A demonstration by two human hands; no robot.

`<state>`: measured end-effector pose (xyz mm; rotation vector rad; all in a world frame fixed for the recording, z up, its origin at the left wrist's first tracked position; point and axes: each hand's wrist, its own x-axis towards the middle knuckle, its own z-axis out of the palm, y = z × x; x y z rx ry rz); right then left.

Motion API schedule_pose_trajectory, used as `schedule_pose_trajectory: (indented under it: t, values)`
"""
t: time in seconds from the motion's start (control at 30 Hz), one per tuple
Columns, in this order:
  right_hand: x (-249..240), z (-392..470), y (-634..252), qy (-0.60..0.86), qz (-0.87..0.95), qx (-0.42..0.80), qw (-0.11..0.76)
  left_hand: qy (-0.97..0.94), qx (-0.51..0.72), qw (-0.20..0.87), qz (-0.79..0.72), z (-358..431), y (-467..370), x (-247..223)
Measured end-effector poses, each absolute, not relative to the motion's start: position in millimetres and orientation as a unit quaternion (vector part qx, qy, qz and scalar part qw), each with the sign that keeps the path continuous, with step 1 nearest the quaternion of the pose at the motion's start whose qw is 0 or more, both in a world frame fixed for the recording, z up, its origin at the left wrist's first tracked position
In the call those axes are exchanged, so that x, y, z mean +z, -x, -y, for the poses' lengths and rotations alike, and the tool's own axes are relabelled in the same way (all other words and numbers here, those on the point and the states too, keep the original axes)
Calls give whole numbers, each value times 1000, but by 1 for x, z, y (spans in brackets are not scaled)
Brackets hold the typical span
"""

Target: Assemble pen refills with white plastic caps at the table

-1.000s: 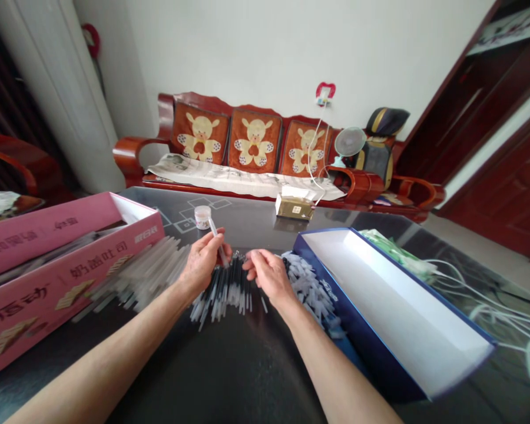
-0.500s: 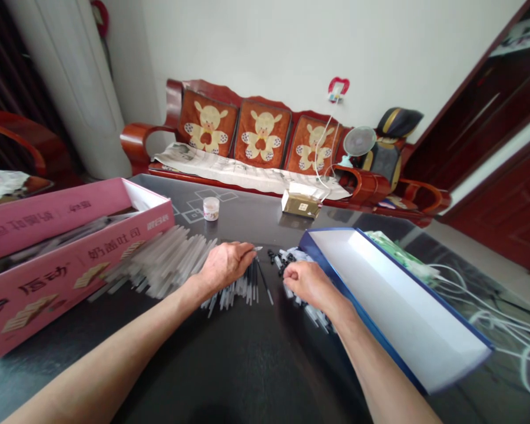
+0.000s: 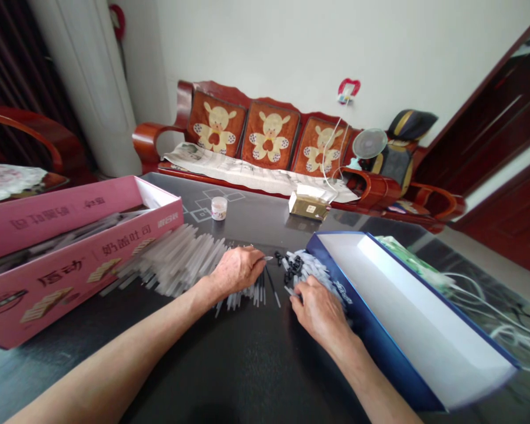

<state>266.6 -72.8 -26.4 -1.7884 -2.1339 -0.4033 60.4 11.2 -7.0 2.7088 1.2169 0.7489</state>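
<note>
My left hand (image 3: 242,268) is closed over the right end of the thin dark-tipped sticks (image 3: 258,291), with a small pale tip showing at its fingertips. Left of it lies a heap of translucent white tubes (image 3: 181,259). One dark stick (image 3: 272,285) rests apart on the table, just right of that hand. My right hand (image 3: 313,300) bends over a pile of clear pieces with black ends (image 3: 298,265), its fingers closed around a piece at the pile's near edge. What exactly it pinches is too small to tell.
A pink box (image 3: 92,253) holding more tubes stands at the left, and an open blue box (image 3: 406,306) at the right. Behind are a small white jar (image 3: 219,208), a tissue box (image 3: 310,205), a green packet (image 3: 415,262) and white cables (image 3: 490,300).
The view has shifted slightly left. My right hand has moved down to the near side of the pile, uncovering more of it. My left hand stays over the sticks.
</note>
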Motion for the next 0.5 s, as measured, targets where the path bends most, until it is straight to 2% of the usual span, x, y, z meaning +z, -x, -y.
schedule_pose_trajectory:
  t: [0.13,0.37,0.5]
  values:
    - [-24,75,-262,633,741,-107,197,-896,239,50,-370,-6,-65,-10]
    - [-36,67,-250,567,701,21,432,-916,225,38,-331,1,-71,-12]
    - [-49,63,-242,541,671,62,502,-916,228,25,-328,0,-70,-14]
